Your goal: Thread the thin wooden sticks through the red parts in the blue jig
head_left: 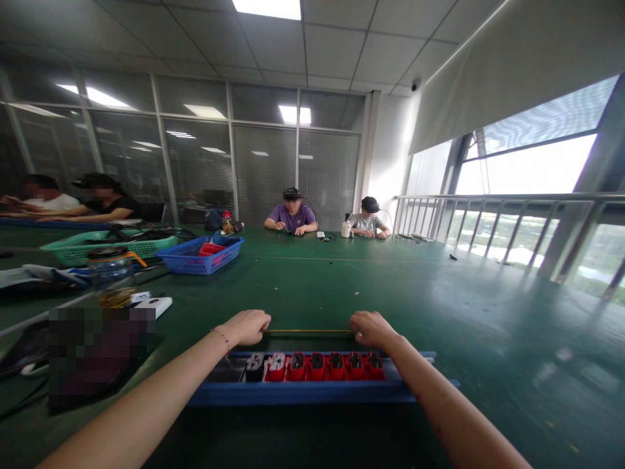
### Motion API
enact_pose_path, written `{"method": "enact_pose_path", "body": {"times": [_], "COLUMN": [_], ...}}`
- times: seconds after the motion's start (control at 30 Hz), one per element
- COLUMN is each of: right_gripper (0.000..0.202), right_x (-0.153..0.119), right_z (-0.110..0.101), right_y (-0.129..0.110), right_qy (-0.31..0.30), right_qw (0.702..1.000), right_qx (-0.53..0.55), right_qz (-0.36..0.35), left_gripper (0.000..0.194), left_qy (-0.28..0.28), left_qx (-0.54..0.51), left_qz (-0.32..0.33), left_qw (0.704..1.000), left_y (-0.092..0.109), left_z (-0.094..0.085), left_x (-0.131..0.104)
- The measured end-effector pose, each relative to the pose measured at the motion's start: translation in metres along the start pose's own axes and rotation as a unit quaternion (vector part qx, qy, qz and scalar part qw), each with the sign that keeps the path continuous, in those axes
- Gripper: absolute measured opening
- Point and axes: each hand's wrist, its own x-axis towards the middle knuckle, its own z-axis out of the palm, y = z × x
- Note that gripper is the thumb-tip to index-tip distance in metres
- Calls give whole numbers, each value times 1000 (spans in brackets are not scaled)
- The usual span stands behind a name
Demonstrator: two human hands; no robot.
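Observation:
My left hand (250, 327) and my right hand (373, 329) are both closed, one on each end of a thin yellow strip (310, 331). The strip runs straight and level between them, just above the green table. Whether it is a cord or a stiff rod, I cannot tell. On my side of the strip lies a long blue tray (312, 394), partly under my forearms. Inside it stands a row of several red pieces (317, 367) with dark tops. A black piece (254, 368) stands at the row's left end, beside a red piece with a pale top (277, 367).
To the left are a blue basket (202, 260), a green basket (63, 251) holding cables, and a glass jar (114, 277). A pixelated dark-red item (100, 355) lies nearer. Two people sit across the green table (303, 286); two more are at far left.

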Motion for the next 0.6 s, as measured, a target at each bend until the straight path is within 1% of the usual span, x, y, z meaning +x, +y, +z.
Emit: {"method": "enact_pose_path", "body": {"times": [0.1, 0.17, 0.23, 0.3, 0.37, 0.47, 0.53, 0.6], "right_gripper": [17, 17, 17, 17, 18, 15, 13, 18], "right_x": [-3, -4, -5, -7, -12, -28, -40, -53], "right_z": [-4, -8, -12, -17, -21, -31, -38, -47], "right_y": [5, 6, 4, 0, -4, -5, -4, -4], "right_qy": [31, 79, 124, 141, 137, 123, 87, 36], "right_qw": [999, 991, 973, 950, 933, 924, 919, 907], "right_qx": [30, 95, 189, 274, 331, 359, 382, 420], "right_qz": [26, 44, 48, 42, 42, 46, 36, 11], "left_gripper": [16, 20, 24, 26, 28, 34, 36, 38], "left_qy": [-14, -11, 16, 51, 71, 69, 67, 71], "left_qx": [-61, -96, -141, -185, -207, -230, -251, -261], "left_qz": [5, 7, 3, -5, -13, -13, -13, -27], "left_qw": [998, 995, 990, 981, 976, 971, 966, 962], "left_y": [-2, -2, 0, 6, 16, 33, 43, 49], "left_z": [-7, -14, -24, -36, -46, -53, -53, -51], "left_x": [-8, -15, -22, -29, -38, -51, -60, -67]}}
